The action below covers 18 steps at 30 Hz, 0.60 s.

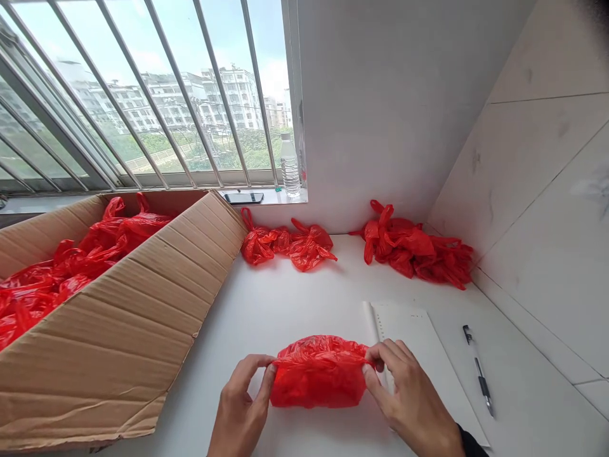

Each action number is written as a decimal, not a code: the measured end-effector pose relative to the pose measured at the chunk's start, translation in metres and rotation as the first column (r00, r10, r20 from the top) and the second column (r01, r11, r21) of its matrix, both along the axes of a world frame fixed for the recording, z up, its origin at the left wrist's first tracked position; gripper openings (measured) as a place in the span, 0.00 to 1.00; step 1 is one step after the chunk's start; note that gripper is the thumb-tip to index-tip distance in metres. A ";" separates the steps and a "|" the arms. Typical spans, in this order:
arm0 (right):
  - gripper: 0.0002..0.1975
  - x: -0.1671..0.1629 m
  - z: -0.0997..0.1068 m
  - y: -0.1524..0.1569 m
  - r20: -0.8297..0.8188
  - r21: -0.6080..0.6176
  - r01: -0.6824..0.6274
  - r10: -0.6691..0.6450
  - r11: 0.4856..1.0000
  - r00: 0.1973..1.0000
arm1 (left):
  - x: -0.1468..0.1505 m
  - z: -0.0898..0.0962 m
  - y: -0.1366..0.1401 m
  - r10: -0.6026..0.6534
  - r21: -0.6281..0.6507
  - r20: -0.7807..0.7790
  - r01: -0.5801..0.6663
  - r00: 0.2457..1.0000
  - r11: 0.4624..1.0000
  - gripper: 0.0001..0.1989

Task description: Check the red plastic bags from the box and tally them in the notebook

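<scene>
While the left hand and right hand pinch its ends, the red bag runs lengthwise from left to right.

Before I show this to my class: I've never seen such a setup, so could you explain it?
There is no machine: a person works bare-handed, and the picture comes from a camera on their head, looking forward and down. The left hand and right hand pinch opposite ends of a crinkled red plastic bag. On the white tabletop lie a white paper notepad, a clear-and-black pen and, farther back, a small heap of red plastic bags and a larger one. A brown cardboard box at left holds more.
</scene>
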State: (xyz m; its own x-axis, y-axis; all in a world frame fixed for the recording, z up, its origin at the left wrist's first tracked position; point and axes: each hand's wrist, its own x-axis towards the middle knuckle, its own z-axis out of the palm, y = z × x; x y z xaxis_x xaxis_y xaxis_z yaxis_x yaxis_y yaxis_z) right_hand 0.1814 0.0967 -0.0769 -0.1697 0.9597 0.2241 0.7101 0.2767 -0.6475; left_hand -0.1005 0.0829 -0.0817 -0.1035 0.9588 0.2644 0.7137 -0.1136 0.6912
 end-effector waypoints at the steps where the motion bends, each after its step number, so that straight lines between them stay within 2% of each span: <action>1: 0.04 0.002 0.000 -0.002 -0.018 0.021 -0.006 0.006 1.000 1.000 | 0.001 0.002 -0.002 -0.011 0.004 0.006 0.011 1.000 1.000 0.11; 3: 0.08 -0.001 -0.001 -0.004 -0.044 0.053 -0.067 0.069 0.996 0.997 | 0.010 0.006 -0.004 -0.108 0.046 -0.024 0.109 0.994 0.993 0.14; 5: 0.17 -0.009 -0.002 -0.005 -0.058 0.026 -0.133 0.135 0.991 0.989 | 0.024 0.009 -0.003 -0.228 0.082 -0.096 0.236 0.969 0.968 0.18; 6: 0.18 -0.012 -0.003 -0.004 -0.061 -0.005 -0.160 0.159 0.987 0.985 | 0.031 0.011 -0.002 -0.275 0.084 -0.133 0.288 0.952 0.954 0.17; 9: 0.06 -0.016 -0.001 -0.003 -0.073 -0.103 -0.203 0.196 0.974 0.978 | 0.040 0.014 0.003 -0.342 0.060 -0.166 0.355 0.925 0.933 0.06; 11: 0.08 -0.010 0.004 -0.004 -0.118 -0.135 -0.192 0.176 0.972 0.977 | 0.034 0.016 0.004 -0.293 0.041 -0.097 0.298 0.951 0.954 0.10; 13: 0.12 0.000 0.010 -0.006 -0.183 -0.160 -0.105 0.075 0.981 0.980 | 0.023 0.018 0.002 -0.132 0.006 0.017 0.132 0.991 0.991 0.12; 15: 0.14 0.006 0.013 -0.011 -0.245 -0.179 0.009 -0.053 0.984 0.968 | 0.015 0.020 -0.002 0.031 -0.052 0.128 -0.025 0.991 0.998 0.14; 16: 0.14 0.007 0.014 -0.013 -0.273 -0.179 0.057 -0.105 0.982 0.956 | 0.015 0.022 -0.004 0.064 -0.077 0.169 -0.052 0.984 0.996 0.15; 18: 0.14 0.004 0.013 -0.017 -0.321 -0.160 0.111 -0.158 0.981 0.934 | 0.021 0.027 -0.009 0.019 -0.094 0.221 0.002 0.975 0.996 0.17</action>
State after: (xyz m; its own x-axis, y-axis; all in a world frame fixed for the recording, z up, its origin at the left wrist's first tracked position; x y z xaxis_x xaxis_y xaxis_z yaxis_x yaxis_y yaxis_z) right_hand 0.1849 0.0801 -0.0638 0.0242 0.9937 0.1098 0.4736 0.0853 -0.8766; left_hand -0.0790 0.0739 -0.0544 -0.1577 0.9770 0.1436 0.5421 -0.0359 0.8396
